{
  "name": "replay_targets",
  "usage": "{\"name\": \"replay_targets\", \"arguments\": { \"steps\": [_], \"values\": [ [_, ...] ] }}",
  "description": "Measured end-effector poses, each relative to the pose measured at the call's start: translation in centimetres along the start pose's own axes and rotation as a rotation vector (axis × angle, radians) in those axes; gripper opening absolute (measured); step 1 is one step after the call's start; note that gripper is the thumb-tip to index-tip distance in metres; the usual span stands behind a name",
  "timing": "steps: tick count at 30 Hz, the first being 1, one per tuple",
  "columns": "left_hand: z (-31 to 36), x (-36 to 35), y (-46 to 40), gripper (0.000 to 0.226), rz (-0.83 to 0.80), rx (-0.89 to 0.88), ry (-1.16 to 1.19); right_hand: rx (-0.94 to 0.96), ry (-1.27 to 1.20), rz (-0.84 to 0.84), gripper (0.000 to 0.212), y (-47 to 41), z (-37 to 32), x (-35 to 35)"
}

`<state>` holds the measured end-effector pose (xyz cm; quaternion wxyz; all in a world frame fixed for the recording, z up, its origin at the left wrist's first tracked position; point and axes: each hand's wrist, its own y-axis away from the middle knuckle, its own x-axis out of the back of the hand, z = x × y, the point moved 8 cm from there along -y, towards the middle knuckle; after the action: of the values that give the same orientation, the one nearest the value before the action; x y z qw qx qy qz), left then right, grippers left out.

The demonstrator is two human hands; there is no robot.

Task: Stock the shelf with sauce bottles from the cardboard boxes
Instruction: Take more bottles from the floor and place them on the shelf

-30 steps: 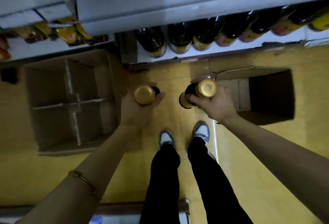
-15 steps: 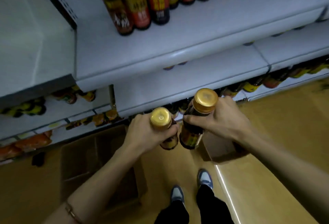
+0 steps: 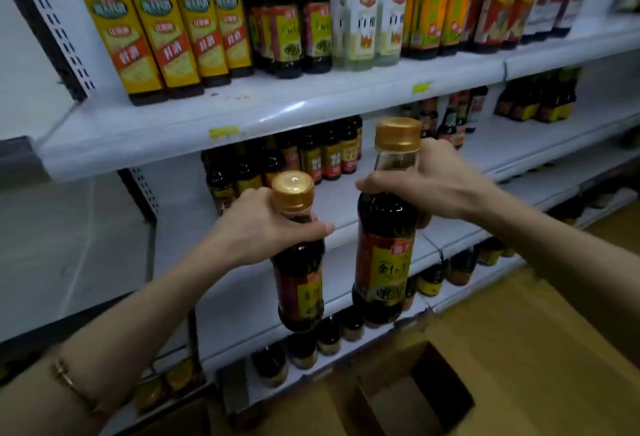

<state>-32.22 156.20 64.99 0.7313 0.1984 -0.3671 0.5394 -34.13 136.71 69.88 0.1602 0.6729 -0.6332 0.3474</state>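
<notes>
Centre of frame: two sauce bottles held up in front of the shelving. Left hand (image 3: 263, 227) wraps the neck of the left bottle (image 3: 299, 283), fingers curled round just under its gold cap (image 3: 293, 189), thumb tip showing on the right side of the neck. Right hand (image 3: 429, 182) grips the right bottle (image 3: 384, 262) high on the neck and shoulder, fingers closed round it, cap (image 3: 398, 134) above the knuckles. Both bottles upright, right one held higher; they hang just beside each other, whether touching I cannot tell.

Change: a second ago the view was straight down, both bottles low over the floor between two boxes. Half a second ago they were rising past the lower shelf edges. Now the view has swung up to the shelf face and the bottles sit level with the middle shelf (image 3: 346, 200), where a block of similar dark bottles (image 3: 322, 155) stands further back, with bare shelf in front and to the right of it.

Meaning: pick-up looks done; this reads as the carry ending and placing about to start. Bottles not yet over the shelf board, neither resting on anything.

Upper part of frame: top shelf (image 3: 277, 106) full of yellow-label and dark bottles. Lower right: open box (image 3: 408, 397) on the floor, inside dark, contents not visible. Lower left: bracelet (image 3: 69, 380) on the left wrist.
</notes>
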Motion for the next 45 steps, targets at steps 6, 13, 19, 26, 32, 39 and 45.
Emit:
{"name": "replay_targets", "arguments": {
  "steps": [6, 13, 19, 26, 32, 39, 45],
  "values": [
    [6.7, 5.0, -1.1, 0.032, 0.057, -0.113, 0.086, 0.020, 0.018, 0.055, 0.031, -1.1, -4.8, 4.9],
    [12.8, 8.3, -2.4, 0.033, 0.088, -0.232, 0.067, 0.006, 0.076, 0.129, 0.043, -1.6, -8.1, 9.6],
    [16.2, 8.4, -3.0, 0.017, 0.063, -0.346, 0.118, -0.037, 0.131, 0.160, 0.051, -1.2, -8.9, 12.0],
    [18.3, 5.9, -3.7, 0.033, -0.013, -0.393, 0.114, -0.066, 0.214, 0.168, 0.047, 0.2, -8.2, 14.3],
    [21.5, 2.8, -4.7, 0.028, -0.085, -0.435, 0.167, -0.073, 0.228, 0.216, 0.039, 2.2, -6.2, 17.7],
    [28.0, -2.2, -7.1, 0.035, -0.144, -0.489, 0.177, -0.130, 0.245, 0.282, 0.055, 4.8, -1.8, 24.4],
    [36.4, -9.4, -10.6, 0.043, -0.197, -0.507, 0.168, -0.168, 0.281, 0.319, 0.036, 8.6, 4.2, 32.8]
  ]
}}
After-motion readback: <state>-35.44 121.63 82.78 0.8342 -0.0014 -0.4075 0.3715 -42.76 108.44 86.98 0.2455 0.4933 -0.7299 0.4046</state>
